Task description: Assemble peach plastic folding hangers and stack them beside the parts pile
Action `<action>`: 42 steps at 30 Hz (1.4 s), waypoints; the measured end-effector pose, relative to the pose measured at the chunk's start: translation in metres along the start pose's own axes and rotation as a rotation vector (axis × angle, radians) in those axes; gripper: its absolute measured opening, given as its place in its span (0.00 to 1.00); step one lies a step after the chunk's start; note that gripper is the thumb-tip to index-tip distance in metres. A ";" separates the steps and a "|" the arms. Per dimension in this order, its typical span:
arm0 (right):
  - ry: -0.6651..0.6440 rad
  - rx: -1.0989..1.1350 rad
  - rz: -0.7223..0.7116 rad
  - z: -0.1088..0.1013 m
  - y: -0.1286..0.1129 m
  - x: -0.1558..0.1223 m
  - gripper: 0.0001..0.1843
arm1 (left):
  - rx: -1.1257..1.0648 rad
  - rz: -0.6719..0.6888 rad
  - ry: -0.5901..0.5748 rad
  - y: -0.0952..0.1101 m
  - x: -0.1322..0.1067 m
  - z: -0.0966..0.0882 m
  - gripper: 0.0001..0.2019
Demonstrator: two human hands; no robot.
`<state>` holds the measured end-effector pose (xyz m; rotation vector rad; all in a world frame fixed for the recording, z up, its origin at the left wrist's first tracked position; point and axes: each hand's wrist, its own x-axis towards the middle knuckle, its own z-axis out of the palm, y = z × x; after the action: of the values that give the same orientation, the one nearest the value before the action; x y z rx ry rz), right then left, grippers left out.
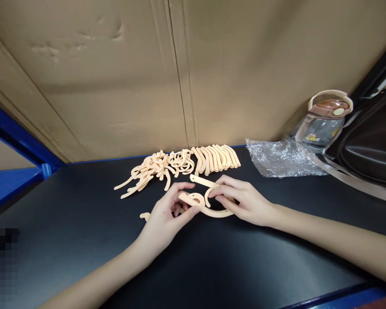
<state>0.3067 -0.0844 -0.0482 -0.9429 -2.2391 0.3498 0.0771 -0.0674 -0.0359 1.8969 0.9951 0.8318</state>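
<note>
It's a workshop by the look of it: blue frame (25, 139) at ten o'clock, bare cardboard (231, 86) up at twelve, black table (67, 240) filling six! And there, near centre, matching cream parts (223, 158) stacked in a row!

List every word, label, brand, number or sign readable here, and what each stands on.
None can be read.
Bottle: small yellow prints, too small to tell whether they include lettering.
Cardboard: no legible marks.
Pale curved pieces: no legible marks.
</note>
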 end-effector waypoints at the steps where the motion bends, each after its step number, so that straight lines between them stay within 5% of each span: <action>1: -0.009 -0.041 -0.036 0.000 -0.001 0.000 0.13 | -0.055 -0.027 0.019 0.000 0.001 0.000 0.17; 6: -0.070 -0.187 -0.167 0.002 -0.002 -0.001 0.16 | -0.234 -0.090 0.026 0.004 0.003 -0.002 0.09; 18: -0.070 -0.227 -0.228 0.002 -0.002 -0.003 0.25 | -0.214 -0.062 -0.133 0.006 -0.002 0.002 0.08; 29: 0.256 -0.452 -0.121 -0.006 -0.006 0.001 0.16 | -0.299 -0.162 0.131 0.006 0.006 -0.009 0.13; 36: -0.075 -0.437 -0.523 0.002 -0.006 -0.002 0.13 | -0.338 -0.188 0.211 0.008 0.009 -0.012 0.18; 42: 0.137 -0.395 -0.555 0.001 -0.017 -0.006 0.12 | -0.235 -0.120 -0.003 0.008 0.008 -0.011 0.14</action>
<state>0.2999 -0.1000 -0.0439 -0.4704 -2.3659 -0.4060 0.0747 -0.0595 -0.0231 1.6235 0.9548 0.8368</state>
